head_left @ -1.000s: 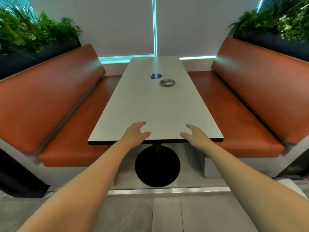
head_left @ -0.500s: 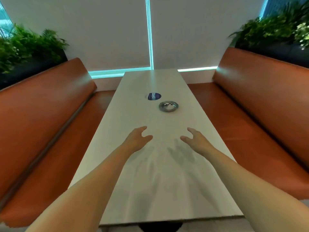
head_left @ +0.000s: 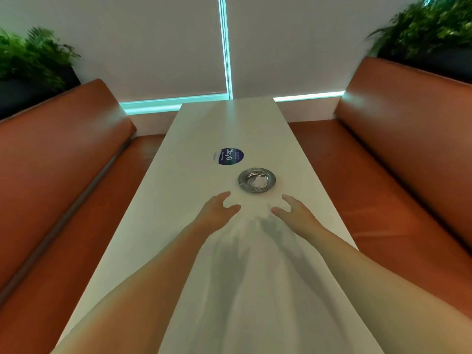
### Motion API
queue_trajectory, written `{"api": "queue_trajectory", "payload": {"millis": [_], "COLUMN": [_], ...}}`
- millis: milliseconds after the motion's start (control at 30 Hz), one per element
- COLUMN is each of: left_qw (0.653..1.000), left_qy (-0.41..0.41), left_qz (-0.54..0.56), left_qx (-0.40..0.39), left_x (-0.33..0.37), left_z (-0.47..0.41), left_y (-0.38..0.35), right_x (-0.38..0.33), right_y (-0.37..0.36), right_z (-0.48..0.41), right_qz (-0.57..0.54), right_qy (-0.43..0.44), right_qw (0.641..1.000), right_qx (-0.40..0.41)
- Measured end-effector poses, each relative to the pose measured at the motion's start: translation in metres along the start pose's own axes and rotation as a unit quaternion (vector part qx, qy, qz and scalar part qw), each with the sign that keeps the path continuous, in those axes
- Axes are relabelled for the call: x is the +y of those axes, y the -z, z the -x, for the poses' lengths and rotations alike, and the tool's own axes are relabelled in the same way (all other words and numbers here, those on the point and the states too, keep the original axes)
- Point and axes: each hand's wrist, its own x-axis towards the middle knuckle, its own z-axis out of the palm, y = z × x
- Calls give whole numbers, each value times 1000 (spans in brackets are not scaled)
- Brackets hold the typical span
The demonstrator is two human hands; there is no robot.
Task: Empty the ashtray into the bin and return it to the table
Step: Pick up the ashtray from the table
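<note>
A round metal ashtray (head_left: pixel 257 180) with pale ash in its bowl sits on the long white table (head_left: pixel 293 164), a little right of the middle. My left hand (head_left: pixel 217 212) hovers over the table just short of the ashtray on its left, fingers apart and holding nothing. My right hand (head_left: pixel 293 213) hovers at the same depth, on the ashtray's near right, also spread and empty. Neither hand touches the ashtray. No bin is in view.
A round dark blue sticker (head_left: pixel 228 156) lies on the table just beyond the ashtray. Orange benches (head_left: pixel 66 180) (head_left: pixel 398 159) flank the table on both sides. Planters with green plants (head_left: pixel 33 60) (head_left: pixel 429 29) stand behind the backrests. A wall closes the far end.
I have moved from the table's near end to well along it. Both hands advanced over the table toward the ashtray, which now lies just beyond my fingertips.
</note>
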Motion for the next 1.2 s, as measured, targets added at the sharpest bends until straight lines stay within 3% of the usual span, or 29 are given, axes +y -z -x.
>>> {"api": "queue_trajectory", "payload": {"millis": [400,733,1000,1200], "left_qw": [996,987,974,970], "left_qy": [56,89,117,89], "left_qz": [50,86,167,208], "left_qx": [57,98,103,90], "left_x": [11,9,0,10], "left_z": [-121,-179,-183,-160], "left_y": [-32,-48,-53,-48], "right_x": [8,21,25,27], "right_y": [-1,-13,-14,-10], "right_z": [-133,-190,-193,-160], "right_qz": [-7,-11,-139,-222], "right_qy": [-29,-60,-111,-125], "right_qw": [999,996,982,965], "right_qx": [46,61,56,68]}}
